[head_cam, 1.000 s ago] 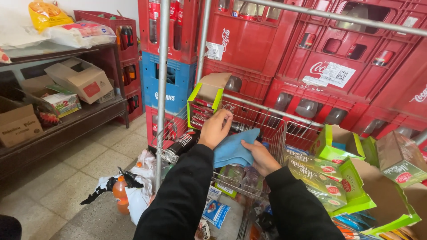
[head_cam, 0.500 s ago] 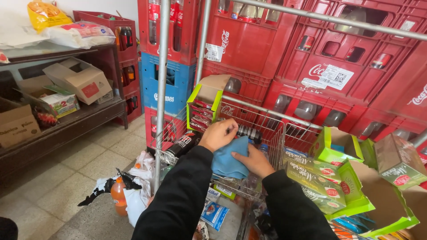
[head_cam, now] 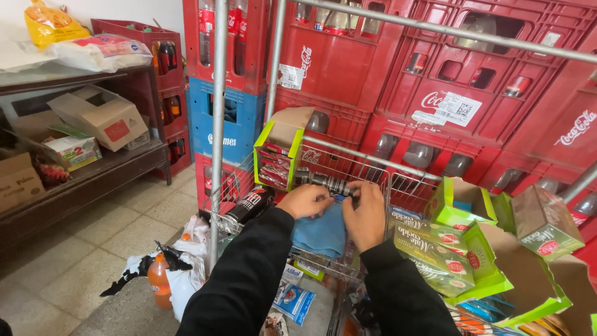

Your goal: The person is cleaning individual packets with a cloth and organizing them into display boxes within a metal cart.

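My left hand (head_cam: 306,200) and my right hand (head_cam: 365,214) are close together over a wire cart basket (head_cam: 348,171). Both press on a blue cloth (head_cam: 321,233) that lies in the basket under them. A row of small dark cans (head_cam: 323,182) lies just beyond my fingertips; my right fingers touch its end. A dark can or bottle (head_cam: 249,206) lies at the basket's left corner. Black sleeves cover both arms.
Stacked red and blue bottle crates (head_cam: 385,81) fill the back. Metal poles (head_cam: 218,124) rise by the cart. Green cardboard boxes (head_cam: 463,249) crowd the right. A shelf (head_cam: 81,180) with cartons stands left. An orange bottle (head_cam: 159,280) and bags lie on the tiled floor.
My hands have lowered the blue cloth from the air into the basket and moved forward to the row of cans. The view has tilted slightly down.
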